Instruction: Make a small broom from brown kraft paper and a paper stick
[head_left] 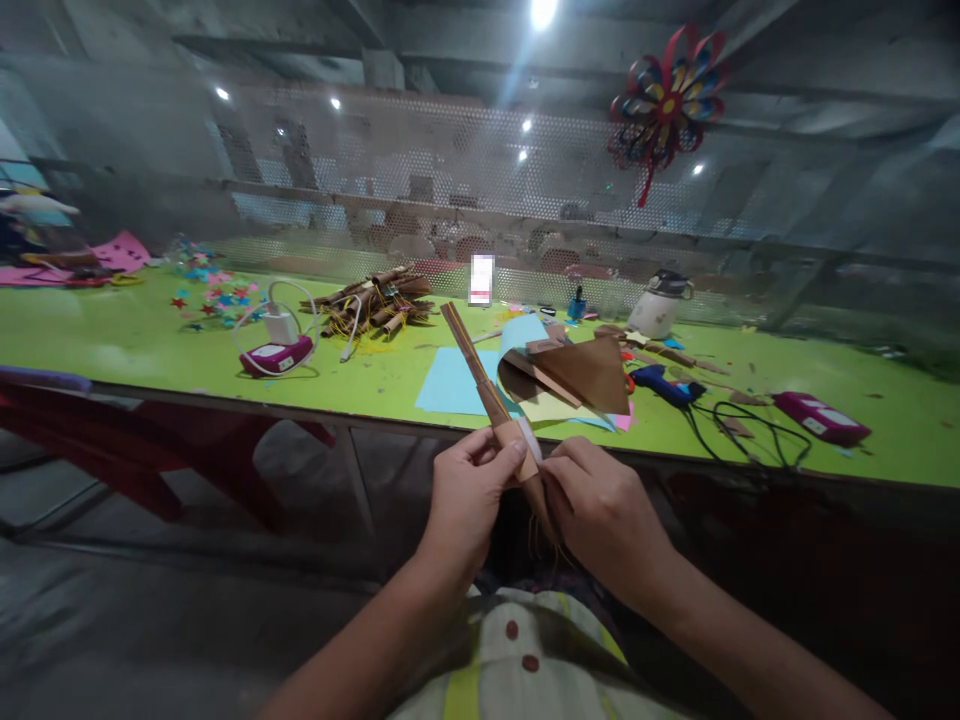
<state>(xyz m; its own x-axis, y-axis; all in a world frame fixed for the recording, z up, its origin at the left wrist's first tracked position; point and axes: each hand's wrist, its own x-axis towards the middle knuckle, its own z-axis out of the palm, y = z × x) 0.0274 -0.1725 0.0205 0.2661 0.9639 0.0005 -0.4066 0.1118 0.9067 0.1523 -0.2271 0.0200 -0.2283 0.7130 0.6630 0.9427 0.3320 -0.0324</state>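
My left hand point(466, 495) is closed round a slim brown paper roll point(469, 345), its thumb pressing on a light tan paper band point(512, 437) wrapped about the middle. The roll is held at a slant, upper end leaning left, with thin yellow strings along it and hanging from its lower end. Just right of the band shows a white strip or piece point(530, 440); I cannot make out what it is. My right hand point(611, 515) is closed at the roll's lower part, with fingertips bent in beside the band and partly hidden.
On the green table point(360, 385) lie brown paper sheets point(589, 375), blue paper point(454, 382), a blue glue gun point(664, 385) and a pile of brown rolls point(382, 300). Purple power strips point(821, 418), a white jug point(658, 305) and a lit phone point(481, 279) stand around. A red chair point(142, 450) is left.
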